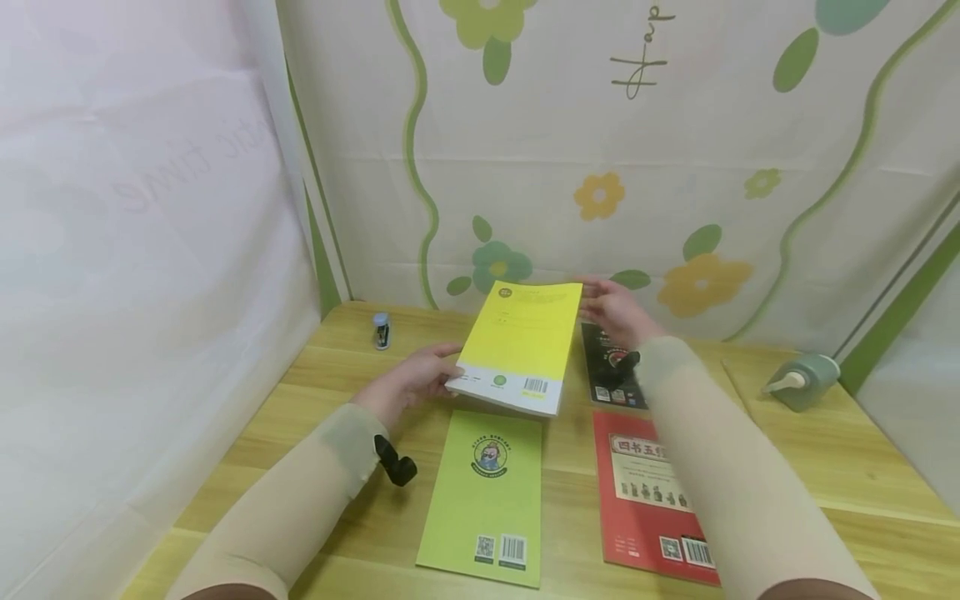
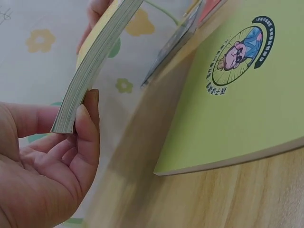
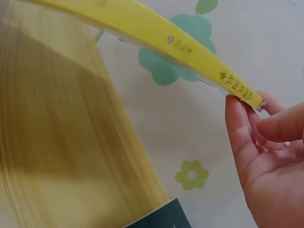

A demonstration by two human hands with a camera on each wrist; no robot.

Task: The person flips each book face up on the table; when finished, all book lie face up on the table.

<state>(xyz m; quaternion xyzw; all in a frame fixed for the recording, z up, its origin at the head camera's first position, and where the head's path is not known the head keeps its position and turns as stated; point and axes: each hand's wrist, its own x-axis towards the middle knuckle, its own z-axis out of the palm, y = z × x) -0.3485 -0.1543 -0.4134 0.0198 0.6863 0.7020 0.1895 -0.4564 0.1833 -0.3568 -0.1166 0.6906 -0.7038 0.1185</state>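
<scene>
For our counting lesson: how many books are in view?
4 visible: yellow book, held up; green book, on the table, front centre; black book and red book, to the right, partly covered. Others could be hidden beneath.

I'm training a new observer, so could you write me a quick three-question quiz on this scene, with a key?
1. What are the left hand and right hand both holding?
2. True or false: the red book lies nearer the person than the black book.
3. In the head view, which is farthest left on the table? (a) bottle (b) stapler (c) red book

Key: 1. The yellow book. 2. True. 3. b.
</scene>
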